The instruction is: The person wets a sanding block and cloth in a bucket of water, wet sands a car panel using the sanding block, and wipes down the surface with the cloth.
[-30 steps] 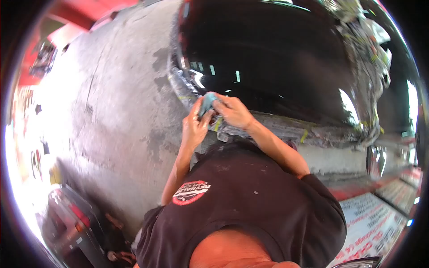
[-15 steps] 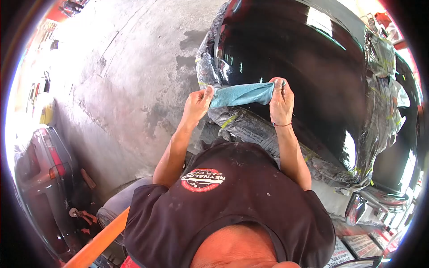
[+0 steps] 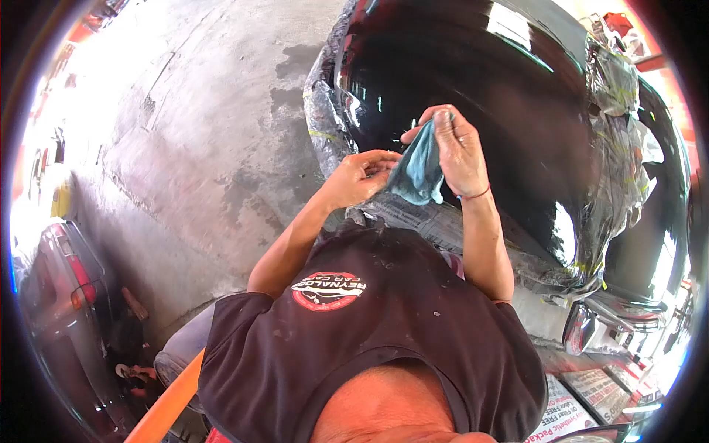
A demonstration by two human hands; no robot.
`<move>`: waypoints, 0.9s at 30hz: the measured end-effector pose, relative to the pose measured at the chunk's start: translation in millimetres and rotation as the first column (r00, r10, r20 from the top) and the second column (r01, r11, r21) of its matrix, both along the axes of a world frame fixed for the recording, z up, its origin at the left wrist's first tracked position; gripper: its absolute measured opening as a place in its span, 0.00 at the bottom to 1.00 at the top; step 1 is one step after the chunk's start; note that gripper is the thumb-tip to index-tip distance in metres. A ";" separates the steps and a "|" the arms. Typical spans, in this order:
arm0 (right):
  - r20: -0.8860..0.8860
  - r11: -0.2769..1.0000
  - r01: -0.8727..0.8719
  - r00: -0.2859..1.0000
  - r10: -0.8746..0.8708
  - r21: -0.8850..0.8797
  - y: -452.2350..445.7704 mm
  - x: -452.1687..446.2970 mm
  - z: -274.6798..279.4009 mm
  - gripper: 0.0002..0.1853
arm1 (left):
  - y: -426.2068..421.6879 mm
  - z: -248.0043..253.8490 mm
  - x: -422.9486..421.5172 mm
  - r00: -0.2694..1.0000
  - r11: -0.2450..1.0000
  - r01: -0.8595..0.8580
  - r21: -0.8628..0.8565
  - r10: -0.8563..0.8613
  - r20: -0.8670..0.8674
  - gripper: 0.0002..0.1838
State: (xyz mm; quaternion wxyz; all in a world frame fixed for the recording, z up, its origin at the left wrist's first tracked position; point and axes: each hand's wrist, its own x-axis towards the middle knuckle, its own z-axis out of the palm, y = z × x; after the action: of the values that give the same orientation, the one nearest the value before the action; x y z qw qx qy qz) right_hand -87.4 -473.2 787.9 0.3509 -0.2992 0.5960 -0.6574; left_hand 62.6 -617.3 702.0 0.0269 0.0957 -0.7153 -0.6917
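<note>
A blue-green cloth (image 3: 419, 171) hangs from my right hand (image 3: 461, 155), pinched between the thumb and fingers at its upper end. Beside the cloth's left edge is my left hand (image 3: 361, 177), its fingers curled and pointing toward the fabric; whether they grip the edge is not clear. Both hands are over the near edge of a glossy black car panel (image 3: 473, 81). Crumpled plastic and paper masking (image 3: 322, 111) runs around the panel's border.
Grey, stained concrete floor (image 3: 214, 125) lies to the left. A dark vehicle (image 3: 74, 332) with a red tail light is at the lower left, near an orange pole (image 3: 168, 399). A side mirror (image 3: 580, 327) and printed signs (image 3: 565, 413) are at the lower right.
The cloth was bunched between both hands, then stretched out flat between them. Now it hangs folded from my right hand, and my left hand has moved right, closer to the other.
</note>
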 end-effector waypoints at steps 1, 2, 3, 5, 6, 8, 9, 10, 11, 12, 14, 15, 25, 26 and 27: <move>0.015 0.996 0.090 0.996 -0.090 0.019 3.4 -3.3 0.3 0.19 | 0.1 -4.1 2.0 0.985 0.984 -0.021 0.179 -0.010 0.173 0.17; -0.036 0.992 0.129 0.991 -0.128 0.014 8.5 -9.0 -7.8 0.19 | -1.6 -7.1 5.5 0.995 0.981 -0.004 0.192 -0.014 0.094 0.16; -0.034 0.991 0.136 0.990 -0.135 0.016 10.9 -9.0 -10.9 0.19 | -0.1 -7.7 9.3 0.995 0.981 0.002 0.193 -0.021 0.096 0.16; 0.039 0.980 0.176 0.984 -0.174 -0.087 14.0 -8.3 -15.6 0.20 | 2.3 -9.4 16.7 0.999 0.749 0.012 0.662 -0.036 0.022 0.20; 0.089 0.979 0.194 0.978 -0.187 -0.070 16.8 -9.3 -18.7 0.20 | -1.4 -4.1 15.2 0.992 0.881 0.126 0.456 -0.122 -0.039 0.26; 0.179 0.978 0.197 0.967 -0.182 -0.072 21.2 -10.3 -17.8 0.20 | -3.9 9.7 13.4 0.995 0.983 0.085 0.161 -0.091 0.030 0.27; 0.265 0.977 0.201 0.948 -0.175 -0.075 24.0 -9.7 -15.4 0.21 | -4.4 14.9 12.7 0.996 0.986 0.055 -0.155 -0.043 0.084 0.28; 0.275 0.974 0.215 0.943 -0.188 -0.069 27.7 -9.2 -11.2 0.21 | -12.3 12.3 13.0 0.992 0.995 0.063 -0.079 -0.054 0.117 0.25; 0.277 0.973 0.222 0.941 -0.195 -0.067 33.6 -11.0 -11.3 0.22 | -20.5 16.1 17.8 0.991 0.995 0.065 -0.079 -0.055 0.118 0.25; 0.295 0.978 0.201 0.939 -0.174 -0.062 39.8 -9.8 -2.7 0.22 | -29.4 25.0 23.4 0.990 0.992 0.098 0.074 -0.105 0.095 0.23; 0.274 0.985 0.164 0.951 -0.145 -0.049 50.6 -11.2 1.4 0.26 | -30.3 51.3 27.7 0.993 0.944 0.116 0.308 -0.117 -0.016 0.18; 0.279 0.985 0.166 0.949 -0.147 -0.047 50.1 -10.8 -2.9 0.26 | -28.3 49.6 25.0 0.993 0.944 0.116 0.310 -0.118 -0.011 0.18; 0.468 0.992 0.064 0.877 -0.108 0.110 72.7 62.4 -121.2 0.15 | 7.0 -53.1 27.3 0.977 0.486 -0.117 0.866 -0.101 0.189 0.29; 0.433 0.975 0.022 0.894 -0.118 0.221 90.7 57.7 -130.1 0.15 | 12.9 -49.5 29.9 0.977 0.605 -0.065 0.793 -0.124 0.174 0.30; 0.409 0.943 -0.025 0.905 -0.120 0.333 106.6 54.2 -138.7 0.15 | 14.9 -57.6 31.9 0.968 0.595 -0.014 0.804 -0.194 0.161 0.30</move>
State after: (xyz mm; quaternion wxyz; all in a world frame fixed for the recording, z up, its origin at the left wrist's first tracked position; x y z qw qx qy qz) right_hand -33.2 -366.6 649.2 0.5007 -0.0713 0.6143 -0.6057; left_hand 94.5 -602.4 644.4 -0.1374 0.1410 -0.3318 -0.9226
